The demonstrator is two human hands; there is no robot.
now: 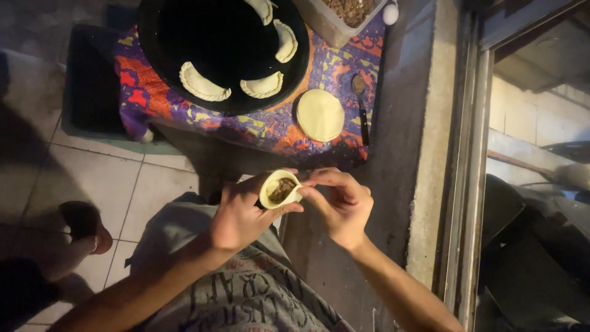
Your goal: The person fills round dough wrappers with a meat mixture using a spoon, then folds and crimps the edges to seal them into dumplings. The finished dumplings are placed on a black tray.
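Note:
My left hand [239, 212] and my right hand [341, 203] together hold a half-folded round of pale dough [279, 188] with brown filling inside, over my lap. The fingers of both hands pinch its edges. Ahead, a stack of flat dough rounds [320, 114] lies on a patterned cloth [332, 67]. A big black round tray [224, 46] carries several folded, crimped pastries [203, 83]. A spoon [361, 104] lies beside the stack.
A clear plastic tub of brown filling [344, 15] stands at the cloth's far edge. A concrete ledge [424, 141] and a metal window frame [473, 160] run along the right. Tiled floor [98, 178] and a foot [83, 227] are at left.

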